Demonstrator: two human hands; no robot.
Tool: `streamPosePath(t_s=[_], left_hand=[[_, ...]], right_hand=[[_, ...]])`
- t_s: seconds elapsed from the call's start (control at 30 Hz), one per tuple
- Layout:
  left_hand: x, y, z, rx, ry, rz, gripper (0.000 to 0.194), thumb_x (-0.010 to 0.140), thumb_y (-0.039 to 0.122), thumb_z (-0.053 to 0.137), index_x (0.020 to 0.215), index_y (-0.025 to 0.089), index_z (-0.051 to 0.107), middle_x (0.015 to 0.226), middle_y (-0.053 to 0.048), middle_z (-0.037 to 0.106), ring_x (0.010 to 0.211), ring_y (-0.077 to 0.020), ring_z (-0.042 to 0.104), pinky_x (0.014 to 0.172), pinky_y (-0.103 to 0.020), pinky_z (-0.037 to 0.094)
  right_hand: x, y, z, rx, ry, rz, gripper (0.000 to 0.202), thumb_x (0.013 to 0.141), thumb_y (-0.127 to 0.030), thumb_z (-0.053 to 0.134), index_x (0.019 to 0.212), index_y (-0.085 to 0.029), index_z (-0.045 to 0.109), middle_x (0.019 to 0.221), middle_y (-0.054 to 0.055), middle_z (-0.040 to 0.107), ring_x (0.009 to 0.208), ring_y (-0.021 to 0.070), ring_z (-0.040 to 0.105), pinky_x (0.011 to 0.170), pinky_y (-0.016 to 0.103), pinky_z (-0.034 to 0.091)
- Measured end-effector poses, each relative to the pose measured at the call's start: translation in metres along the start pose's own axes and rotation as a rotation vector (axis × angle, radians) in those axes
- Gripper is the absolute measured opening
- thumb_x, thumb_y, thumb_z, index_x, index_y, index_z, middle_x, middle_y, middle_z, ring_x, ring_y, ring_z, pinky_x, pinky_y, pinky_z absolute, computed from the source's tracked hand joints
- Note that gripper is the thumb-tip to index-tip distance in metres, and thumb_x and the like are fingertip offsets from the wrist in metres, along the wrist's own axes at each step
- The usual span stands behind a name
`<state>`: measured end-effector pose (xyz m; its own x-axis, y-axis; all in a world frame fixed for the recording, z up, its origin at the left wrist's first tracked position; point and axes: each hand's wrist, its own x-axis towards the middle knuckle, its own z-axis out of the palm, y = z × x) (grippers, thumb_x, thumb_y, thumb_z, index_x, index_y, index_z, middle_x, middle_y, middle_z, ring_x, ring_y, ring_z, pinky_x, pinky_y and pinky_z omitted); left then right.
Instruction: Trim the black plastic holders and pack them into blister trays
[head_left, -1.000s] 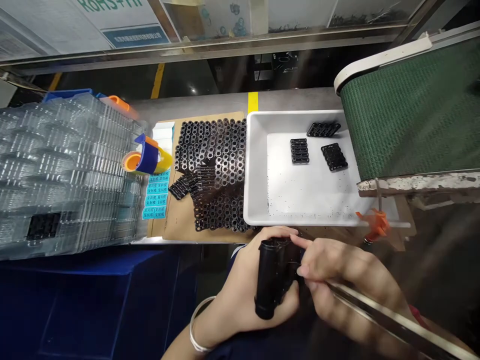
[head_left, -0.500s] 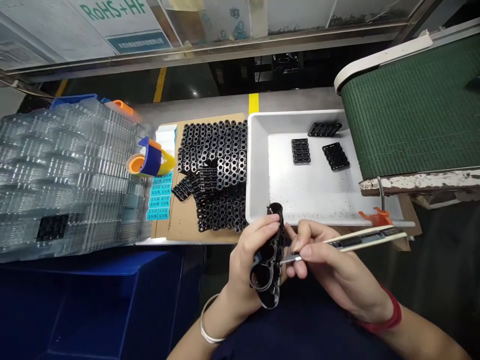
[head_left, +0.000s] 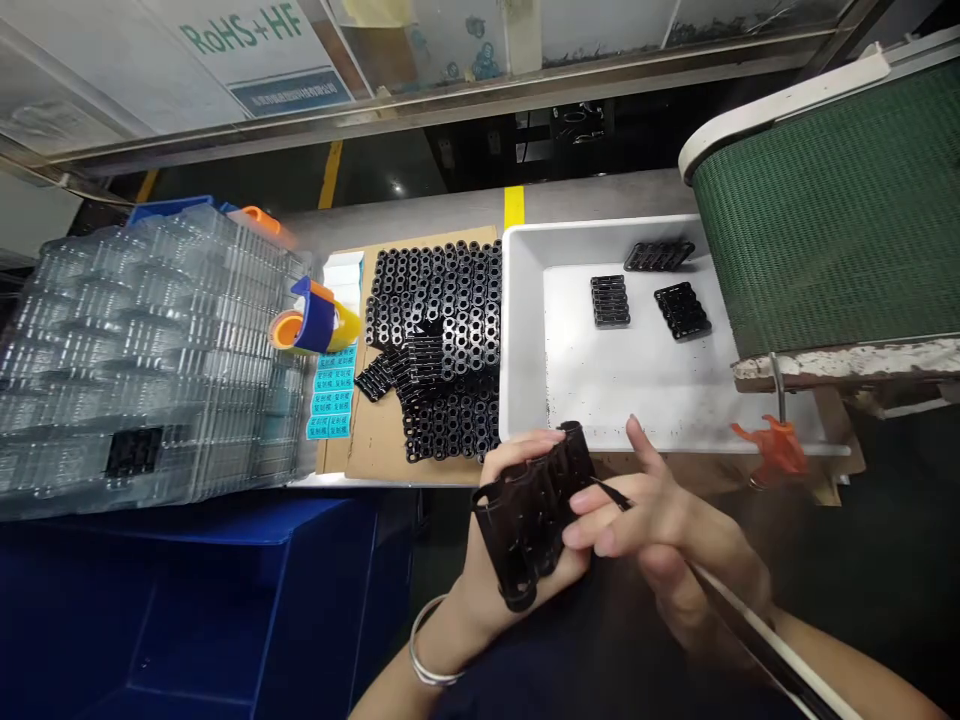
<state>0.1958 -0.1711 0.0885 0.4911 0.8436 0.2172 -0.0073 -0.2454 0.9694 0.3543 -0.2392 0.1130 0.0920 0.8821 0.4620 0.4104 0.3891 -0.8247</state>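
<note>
A black ribbed plastic part [head_left: 529, 515] is held tilted in my left hand [head_left: 487, 570], whose fingers wrap behind it. Close to its right side, my right hand [head_left: 675, 530] holds a knife [head_left: 757, 640] with a pale-edged handle; the handle runs down to the lower right under the palm. The dark tip of the knife shows between the fingers, near the part's upper right edge. Fingertips of my right hand touch or nearly touch the part. The thumb side is partly hidden.
Black parts [head_left: 469, 290] are stacked on cardboard [head_left: 360, 440]. Right of them, a white tray [head_left: 525, 400] holds three black parts. Clear plastic trays [head_left: 150, 350] stand left, beside a tape roll [head_left: 307, 325] and blue labels [head_left: 330, 405]. A green conveyor [head_left: 825, 200] and orange object [head_left: 776, 450] are right.
My left hand has turned the black part so its broad ribbed side shows. My right hand has swung the knife handle from pointing right to pointing down-right. The view has shifted slightly.
</note>
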Motion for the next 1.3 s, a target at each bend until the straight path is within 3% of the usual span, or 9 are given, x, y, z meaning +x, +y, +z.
streamPosePath(t_s=[0.17, 0.33, 0.53, 0.73, 0.83, 0.97, 1.07, 1.13, 1.3], left_hand=[[-0.003, 0.0, 0.002, -0.053, -0.066, -0.089, 0.065, 0.072, 0.024, 0.085, 0.128, 0.029, 0.053, 0.125, -0.005, 0.064, 0.12, -0.0239, 0.065, 0.11, -0.044, 0.054], [-0.008, -0.009, 0.001, -0.169, -0.049, -0.067, 0.063, 0.073, 0.018, 0.079, 0.128, 0.03, 0.051, 0.126, -0.003, 0.063, 0.123, -0.0224, 0.062, 0.11, -0.042, 0.053], [-0.017, -0.01, -0.018, -0.343, -0.142, -0.226, 0.064, 0.082, 0.029, 0.076, 0.137, 0.03, 0.041, 0.141, -0.01, 0.06, 0.131, -0.0289, 0.059, 0.114, -0.056, 0.048], [-0.035, -0.021, -0.048, -0.423, -0.027, -0.323, 0.054, 0.089, 0.038, 0.072, 0.134, 0.035, 0.042, 0.145, -0.009, 0.061, 0.129, -0.0285, 0.064, 0.109, -0.057, 0.054], [-0.048, -0.047, -0.087, -0.235, 0.202, -0.458, 0.054, 0.087, 0.043, 0.072, 0.134, 0.027, 0.051, 0.139, -0.013, 0.066, 0.124, -0.031, 0.067, 0.106, -0.054, 0.056], [-0.066, -0.103, -0.157, 0.185, 0.468, -0.702, 0.052, 0.088, 0.047, 0.064, 0.131, 0.018, 0.059, 0.13, -0.016, 0.07, 0.124, -0.0324, 0.066, 0.106, -0.052, 0.054], [-0.07, -0.152, -0.2, 0.371, 0.461, -0.738, 0.046, 0.087, 0.049, 0.065, 0.119, 0.016, 0.066, 0.124, -0.016, 0.071, 0.124, -0.0336, 0.065, 0.108, -0.053, 0.05], [-0.065, -0.182, -0.216, 0.419, 0.42, -0.721, 0.038, 0.086, 0.048, 0.068, 0.104, 0.014, 0.071, 0.111, -0.015, 0.073, 0.116, -0.033, 0.066, 0.106, -0.054, 0.051], [-0.039, -0.235, -0.219, 0.488, 0.302, -0.623, 0.03, 0.095, 0.043, 0.063, 0.102, 0.014, 0.068, 0.098, -0.005, 0.07, 0.093, -0.0201, 0.069, 0.087, -0.042, 0.058]], right_hand=[[-0.001, -0.001, 0.0, -0.081, -0.092, -0.074, 0.017, 0.104, -0.026, 0.048, 0.104, -0.022, 0.064, 0.11, 0.003, 0.081, 0.119, 0.0187, 0.068, 0.131, 0.042, 0.016], [-0.006, 0.002, -0.004, 0.027, 0.007, -0.004, 0.015, 0.102, -0.022, 0.05, 0.1, -0.02, 0.065, 0.092, -0.001, 0.08, 0.1, 0.0173, 0.072, 0.13, 0.046, 0.022], [0.0, 0.006, 0.007, 0.103, 0.153, 0.178, 0.016, 0.102, -0.019, 0.054, 0.109, -0.024, 0.068, 0.102, -0.005, 0.08, 0.101, 0.0153, 0.072, 0.128, 0.042, 0.029], [0.012, 0.006, 0.033, 0.122, 0.225, 0.383, 0.015, 0.103, -0.027, 0.056, 0.104, -0.028, 0.071, 0.09, -0.005, 0.079, 0.092, 0.017, 0.073, 0.12, 0.044, 0.04], [0.018, 0.013, 0.047, 0.115, 0.267, 0.454, 0.014, 0.102, -0.033, 0.058, 0.099, -0.027, 0.071, 0.083, -0.004, 0.078, 0.084, 0.0168, 0.073, 0.114, 0.043, 0.044], [0.029, 0.026, 0.067, 0.189, 0.334, 0.469, 0.012, 0.1, -0.033, 0.063, 0.097, -0.026, 0.073, 0.078, -0.003, 0.076, 0.076, 0.0168, 0.072, 0.097, 0.038, 0.051], [0.039, 0.031, 0.084, 0.196, 0.363, 0.484, 0.012, 0.099, -0.031, 0.063, 0.095, -0.026, 0.073, 0.075, -0.003, 0.075, 0.074, 0.0169, 0.071, 0.092, 0.037, 0.051], [0.044, 0.031, 0.095, 0.189, 0.384, 0.495, 0.012, 0.099, -0.029, 0.063, 0.095, -0.026, 0.073, 0.074, -0.003, 0.075, 0.074, 0.0172, 0.071, 0.093, 0.037, 0.05], [0.046, 0.034, 0.108, 0.117, 0.452, 0.543, 0.011, 0.095, -0.034, 0.067, 0.093, -0.025, 0.074, 0.075, -0.002, 0.074, 0.074, 0.0183, 0.071, 0.098, 0.041, 0.048]])
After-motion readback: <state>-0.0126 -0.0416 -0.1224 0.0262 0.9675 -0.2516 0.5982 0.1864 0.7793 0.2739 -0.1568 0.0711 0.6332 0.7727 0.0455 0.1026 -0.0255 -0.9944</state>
